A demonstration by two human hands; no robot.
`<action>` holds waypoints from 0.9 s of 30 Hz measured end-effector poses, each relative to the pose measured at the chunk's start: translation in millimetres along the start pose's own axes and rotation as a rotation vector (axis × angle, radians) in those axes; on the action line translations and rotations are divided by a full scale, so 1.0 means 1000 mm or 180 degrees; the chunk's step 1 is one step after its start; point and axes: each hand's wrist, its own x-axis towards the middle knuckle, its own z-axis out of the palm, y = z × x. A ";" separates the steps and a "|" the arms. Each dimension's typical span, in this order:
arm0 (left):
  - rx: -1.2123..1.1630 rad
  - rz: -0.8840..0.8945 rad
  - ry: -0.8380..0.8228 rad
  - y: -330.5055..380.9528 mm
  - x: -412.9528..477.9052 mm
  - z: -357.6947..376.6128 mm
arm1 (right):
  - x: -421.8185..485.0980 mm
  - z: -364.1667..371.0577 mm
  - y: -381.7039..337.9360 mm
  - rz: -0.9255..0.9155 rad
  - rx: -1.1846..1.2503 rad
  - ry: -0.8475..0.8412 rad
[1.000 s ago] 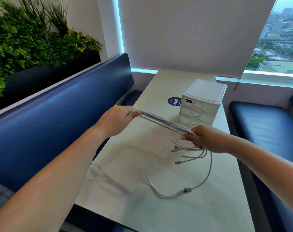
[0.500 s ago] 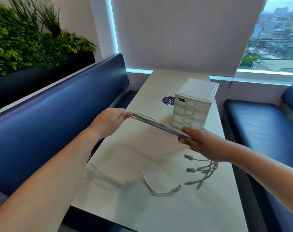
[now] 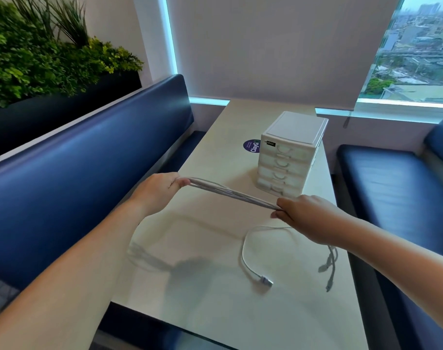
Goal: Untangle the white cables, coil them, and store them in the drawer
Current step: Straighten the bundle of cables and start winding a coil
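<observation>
the left hand (image 3: 162,189) and the right hand (image 3: 306,213) each pinch one end of the white cables (image 3: 230,195) with curled fingers, above the worktop (image 3: 215,311).

The white cables (image 3: 230,194) vanish into the curled fingers (image 3: 182,182) of the left hand (image 3: 162,189), so their end there is hidden, and the strands stretched between the 2 hands lie too close together to count. Behind the right hand (image 3: 306,213) fingertips the bundle slips under palm and wrist, and which strand feeds the loose loop below cannot be told. The plugs (image 3: 325,269) hanging nearer than that wrist are blurred. Beyond the right fingertips, the drawer unit (image 3: 291,152) carries a black label (image 3: 271,143) too small to read and covers part of a purple sticker (image 3: 250,146). The left forearm (image 3: 76,261) is cut off by the left and lower edges, the right forearm (image 3: 392,251) by the right edge.
</observation>
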 end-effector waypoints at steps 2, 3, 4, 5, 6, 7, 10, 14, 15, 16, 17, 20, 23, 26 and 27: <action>-0.0035 0.0009 0.0045 -0.007 -0.003 -0.003 | -0.001 -0.001 0.006 0.0066 0.0386 -0.0251; -0.0064 0.0015 0.0049 -0.010 -0.004 -0.004 | -0.002 -0.002 0.008 0.0119 0.0747 -0.0422; -0.0090 0.0018 0.0043 -0.012 -0.006 -0.004 | -0.003 -0.003 0.009 0.0169 0.1094 -0.0559; -0.0112 0.0016 0.0035 -0.014 -0.007 -0.003 | -0.004 -0.005 0.009 0.0206 0.1335 -0.0631; -0.0132 -0.0006 0.0029 -0.016 -0.009 -0.002 | -0.005 -0.006 0.008 0.0234 0.1443 -0.0625; -0.0158 -0.0042 0.0016 -0.018 -0.010 -0.001 | -0.007 -0.007 0.006 0.0265 0.1442 -0.0577; -0.0225 -0.0102 -0.0057 -0.022 -0.011 0.004 | -0.012 -0.008 0.004 0.0231 0.1048 -0.0350; -0.0386 -0.0141 -0.0200 -0.021 -0.014 0.014 | -0.014 -0.006 0.008 0.0117 0.0816 -0.0045; -0.0460 -0.0149 -0.0237 -0.021 -0.016 0.016 | -0.013 -0.005 0.009 0.0090 0.0789 0.0029; -0.0549 -0.0150 -0.0267 -0.021 -0.018 0.019 | -0.013 -0.006 0.010 0.0057 0.0771 0.0089; -0.0624 -0.0173 -0.0321 -0.020 -0.020 0.022 | -0.013 -0.007 0.012 0.0034 0.0761 0.0129; -0.0717 -0.0422 -0.0910 -0.021 -0.025 0.034 | -0.012 -0.015 0.018 -0.0058 0.0671 0.0141; 0.0203 -0.0539 -0.1884 -0.014 -0.028 0.043 | -0.009 -0.028 0.017 -0.0151 0.0385 -0.0018; 0.0705 -0.0292 -0.1738 0.016 -0.021 0.039 | -0.004 -0.040 0.012 -0.0267 0.0231 -0.0115; 0.0568 -0.0110 -0.1521 0.035 -0.018 0.034 | -0.002 -0.042 0.009 -0.0305 0.0198 -0.0142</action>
